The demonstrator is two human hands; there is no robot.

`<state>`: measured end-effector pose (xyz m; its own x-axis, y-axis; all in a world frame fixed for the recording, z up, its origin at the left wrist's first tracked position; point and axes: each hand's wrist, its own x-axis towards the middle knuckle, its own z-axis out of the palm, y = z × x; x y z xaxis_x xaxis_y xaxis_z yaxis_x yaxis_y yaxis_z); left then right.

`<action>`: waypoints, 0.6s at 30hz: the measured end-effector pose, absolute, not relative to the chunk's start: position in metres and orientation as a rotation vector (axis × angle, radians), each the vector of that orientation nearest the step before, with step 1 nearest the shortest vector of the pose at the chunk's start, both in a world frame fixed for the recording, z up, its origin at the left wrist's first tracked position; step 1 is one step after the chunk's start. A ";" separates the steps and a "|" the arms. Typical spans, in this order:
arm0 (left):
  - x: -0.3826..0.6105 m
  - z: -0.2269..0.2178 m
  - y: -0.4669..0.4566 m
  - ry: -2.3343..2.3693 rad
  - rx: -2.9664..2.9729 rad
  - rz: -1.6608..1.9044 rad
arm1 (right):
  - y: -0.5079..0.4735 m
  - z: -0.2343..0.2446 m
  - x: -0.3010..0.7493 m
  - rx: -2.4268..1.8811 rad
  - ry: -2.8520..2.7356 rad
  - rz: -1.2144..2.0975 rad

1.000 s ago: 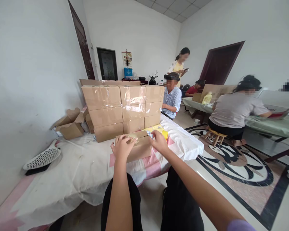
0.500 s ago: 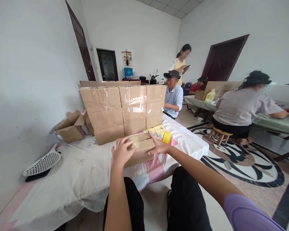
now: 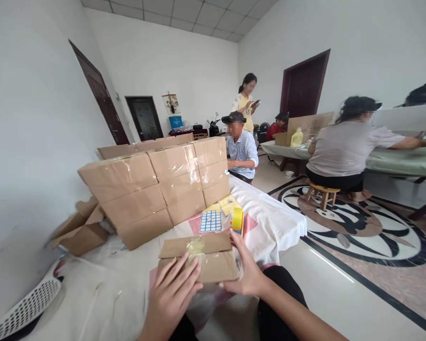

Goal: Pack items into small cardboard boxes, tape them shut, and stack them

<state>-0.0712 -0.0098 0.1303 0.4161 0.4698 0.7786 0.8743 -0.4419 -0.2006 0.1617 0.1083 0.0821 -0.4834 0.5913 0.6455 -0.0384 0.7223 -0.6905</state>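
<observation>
- Cardboard box (image 3: pixel 199 258), one, taped along its top seam, lies at the near edge of the worktop (image 3: pixel 277 222), between the two hands.
- Left hand (image 3: pixel 173 293): flat on the box's near face, fingers spread and pointing up, not curled round it.
- Right hand (image 3: pixel 246 272): cupped on the box's right end, thumb raised along the side, gripping it.
- Stack (image 3: pixel 156 189) behind the box: nine taped cartons show in front, three rows of three; more sit behind, number unclear.
- One blue sticker sheet (image 3: pixel 210 221) and one yellow tape roll (image 3: pixel 237 219) lie between box and stack.
- One open carton (image 3: pixel 80 232) sits left of the stack.
- Five other people are in the room; one in grey (image 3: pixel 341 147) sits on a stool (image 3: pixel 323 193).
</observation>
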 end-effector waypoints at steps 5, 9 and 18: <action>-0.061 0.147 -0.013 -1.009 -2.007 -0.889 | 0.096 0.123 0.243 -0.700 -1.823 0.507; -0.121 0.113 0.001 -1.119 -1.996 -0.743 | 0.135 0.150 0.306 -1.099 -1.410 0.335; -0.210 0.052 -0.014 -1.370 -2.124 -0.487 | 0.337 0.093 0.264 -1.466 -1.372 0.153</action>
